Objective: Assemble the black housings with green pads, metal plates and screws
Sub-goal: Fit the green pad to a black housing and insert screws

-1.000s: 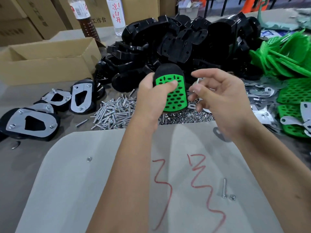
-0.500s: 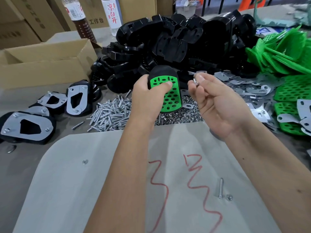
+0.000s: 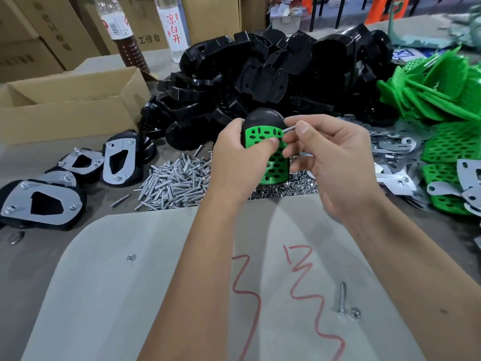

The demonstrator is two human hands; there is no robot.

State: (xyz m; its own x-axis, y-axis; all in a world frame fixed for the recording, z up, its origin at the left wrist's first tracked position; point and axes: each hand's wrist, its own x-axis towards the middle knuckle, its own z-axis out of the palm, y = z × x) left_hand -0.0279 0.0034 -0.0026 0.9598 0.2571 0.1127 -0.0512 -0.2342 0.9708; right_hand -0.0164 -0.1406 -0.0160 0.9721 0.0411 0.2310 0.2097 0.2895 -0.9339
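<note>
My left hand (image 3: 238,157) grips a black housing (image 3: 264,118) with a perforated green pad (image 3: 263,134) on its face, held upright above the screw pile, thumb pressing the pad. My right hand (image 3: 330,157) pinches a silver screw (image 3: 289,129) between thumb and forefinger, its tip at the pad's upper right corner. A pile of black housings (image 3: 273,74) lies behind. Loose screws (image 3: 174,183) and nuts (image 3: 283,187) are heaped below the hands. Green pads (image 3: 442,100) and metal plates (image 3: 390,147) lie to the right.
Finished housings with metal plates (image 3: 39,201) sit at the left beside an open cardboard box (image 3: 67,105). Two bottles (image 3: 125,29) stand behind. A grey board with red marks (image 3: 182,295) lies nearest me, carrying a loose screw (image 3: 342,298) and nut (image 3: 355,312).
My right hand has moved left to the housing and brought the screw up to the pad's upper right corner. The left hand keeps its hold on the housing.
</note>
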